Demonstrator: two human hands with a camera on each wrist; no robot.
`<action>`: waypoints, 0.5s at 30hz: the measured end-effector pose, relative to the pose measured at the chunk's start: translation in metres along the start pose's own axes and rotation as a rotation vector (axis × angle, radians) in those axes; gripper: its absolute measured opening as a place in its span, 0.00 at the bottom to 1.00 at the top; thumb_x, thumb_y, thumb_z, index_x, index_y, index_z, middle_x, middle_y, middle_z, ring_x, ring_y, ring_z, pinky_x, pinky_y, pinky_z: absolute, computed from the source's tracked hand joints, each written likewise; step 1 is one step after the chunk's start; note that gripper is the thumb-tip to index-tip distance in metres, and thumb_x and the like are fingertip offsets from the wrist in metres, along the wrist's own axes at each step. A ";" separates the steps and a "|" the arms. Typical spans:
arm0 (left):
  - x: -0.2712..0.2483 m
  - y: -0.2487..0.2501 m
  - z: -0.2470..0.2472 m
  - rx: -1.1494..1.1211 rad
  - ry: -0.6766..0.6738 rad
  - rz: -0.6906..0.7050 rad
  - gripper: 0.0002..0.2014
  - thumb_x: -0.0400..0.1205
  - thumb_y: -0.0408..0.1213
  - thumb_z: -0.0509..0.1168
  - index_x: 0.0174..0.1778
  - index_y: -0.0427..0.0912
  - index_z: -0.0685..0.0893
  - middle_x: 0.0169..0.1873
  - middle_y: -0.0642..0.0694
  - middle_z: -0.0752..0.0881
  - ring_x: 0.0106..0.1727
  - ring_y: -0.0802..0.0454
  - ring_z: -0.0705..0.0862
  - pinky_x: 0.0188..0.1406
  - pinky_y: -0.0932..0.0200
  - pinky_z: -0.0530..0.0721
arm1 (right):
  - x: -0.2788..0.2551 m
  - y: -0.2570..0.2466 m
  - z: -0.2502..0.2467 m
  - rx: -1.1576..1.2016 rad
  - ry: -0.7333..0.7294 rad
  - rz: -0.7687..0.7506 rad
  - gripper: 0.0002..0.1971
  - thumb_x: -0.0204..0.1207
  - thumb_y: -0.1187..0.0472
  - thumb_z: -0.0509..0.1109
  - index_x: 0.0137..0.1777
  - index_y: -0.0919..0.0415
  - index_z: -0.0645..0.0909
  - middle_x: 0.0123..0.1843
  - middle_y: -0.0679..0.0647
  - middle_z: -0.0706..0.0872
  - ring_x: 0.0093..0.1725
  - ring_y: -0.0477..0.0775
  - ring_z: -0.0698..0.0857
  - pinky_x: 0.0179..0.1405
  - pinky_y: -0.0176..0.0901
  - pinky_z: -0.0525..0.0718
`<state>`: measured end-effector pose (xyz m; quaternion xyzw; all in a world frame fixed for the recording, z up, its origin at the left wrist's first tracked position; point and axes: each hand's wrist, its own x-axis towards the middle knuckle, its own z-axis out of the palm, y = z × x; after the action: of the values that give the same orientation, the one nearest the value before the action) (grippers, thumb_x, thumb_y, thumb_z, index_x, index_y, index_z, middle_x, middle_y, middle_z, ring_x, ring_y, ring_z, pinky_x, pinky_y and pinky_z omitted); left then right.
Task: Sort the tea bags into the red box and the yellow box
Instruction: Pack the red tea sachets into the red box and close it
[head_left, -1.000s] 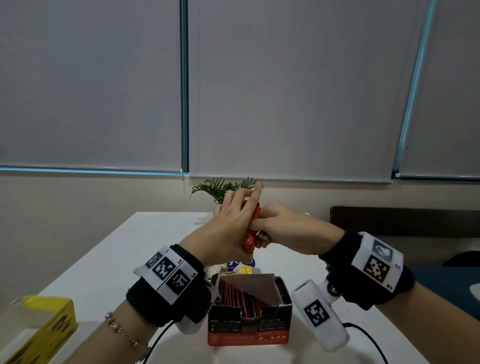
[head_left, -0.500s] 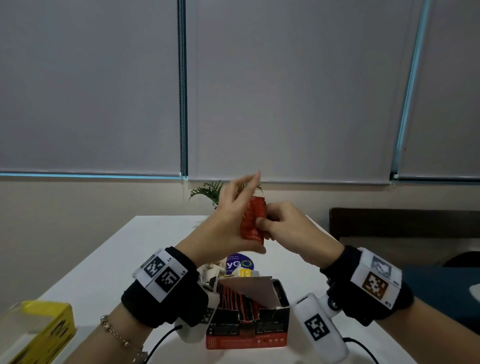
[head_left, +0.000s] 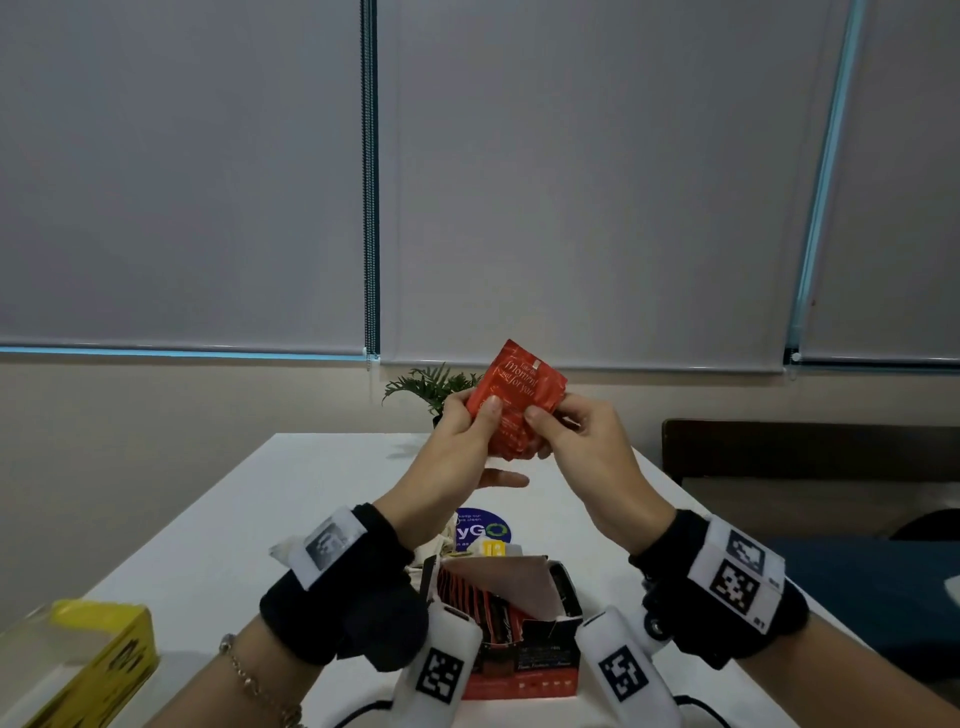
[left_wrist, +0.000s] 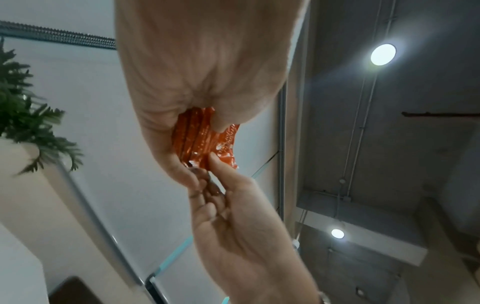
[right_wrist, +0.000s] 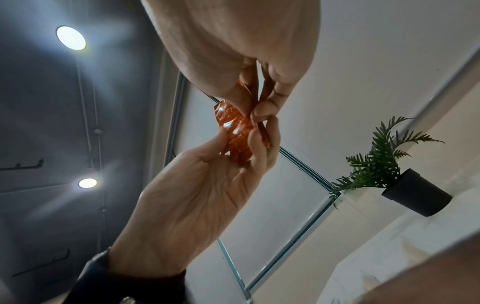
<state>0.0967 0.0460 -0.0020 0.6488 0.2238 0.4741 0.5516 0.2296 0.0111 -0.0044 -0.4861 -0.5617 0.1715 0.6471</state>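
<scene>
Both hands hold a small stack of red tea bags (head_left: 514, 400) up in the air above the table, its printed face toward me. My left hand (head_left: 470, 421) pinches the stack's left edge with the thumb in front. My right hand (head_left: 558, 423) pinches its right edge. The left wrist view shows the red tea bags (left_wrist: 202, 137) edge-on between my fingers; the right wrist view shows the tea bags (right_wrist: 237, 133) pinched from both sides. The open red box (head_left: 524, 639) stands below at the near table edge, with several red tea bags upright inside. The yellow box (head_left: 88, 660) lies at the lower left.
A small potted plant (head_left: 434, 387) stands at the far end of the white table (head_left: 291, 499). A round blue sticker (head_left: 483, 530) and a yellow tea bag (head_left: 493, 548) lie just behind the red box. A dark bench (head_left: 810, 447) is on the right.
The hands rose and turned the red stack from edge-on to face-on. The left hand went from flat fingers against the stack to a pinch on its left edge.
</scene>
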 end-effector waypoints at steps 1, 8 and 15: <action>0.000 0.001 -0.002 0.075 0.007 0.010 0.17 0.89 0.44 0.52 0.72 0.42 0.65 0.56 0.38 0.83 0.49 0.49 0.88 0.35 0.59 0.88 | 0.000 0.001 0.000 0.003 -0.014 0.015 0.07 0.82 0.66 0.68 0.44 0.61 0.87 0.30 0.47 0.86 0.29 0.39 0.82 0.34 0.32 0.79; 0.002 0.005 -0.016 0.481 -0.066 0.043 0.13 0.90 0.42 0.48 0.68 0.41 0.66 0.43 0.43 0.83 0.38 0.55 0.82 0.33 0.60 0.83 | 0.000 0.000 -0.013 -0.074 -0.252 0.103 0.05 0.78 0.69 0.72 0.52 0.63 0.84 0.35 0.51 0.88 0.33 0.48 0.86 0.35 0.36 0.83; 0.001 0.004 -0.014 0.743 -0.175 0.106 0.11 0.90 0.40 0.50 0.66 0.42 0.66 0.40 0.43 0.81 0.35 0.51 0.79 0.30 0.57 0.81 | 0.004 -0.014 -0.020 -0.214 -0.432 0.139 0.14 0.80 0.63 0.71 0.64 0.61 0.76 0.46 0.61 0.91 0.36 0.57 0.89 0.35 0.46 0.86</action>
<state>0.0838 0.0530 0.0014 0.8532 0.2982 0.3314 0.2708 0.2445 -0.0015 0.0115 -0.5414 -0.6671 0.2550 0.4436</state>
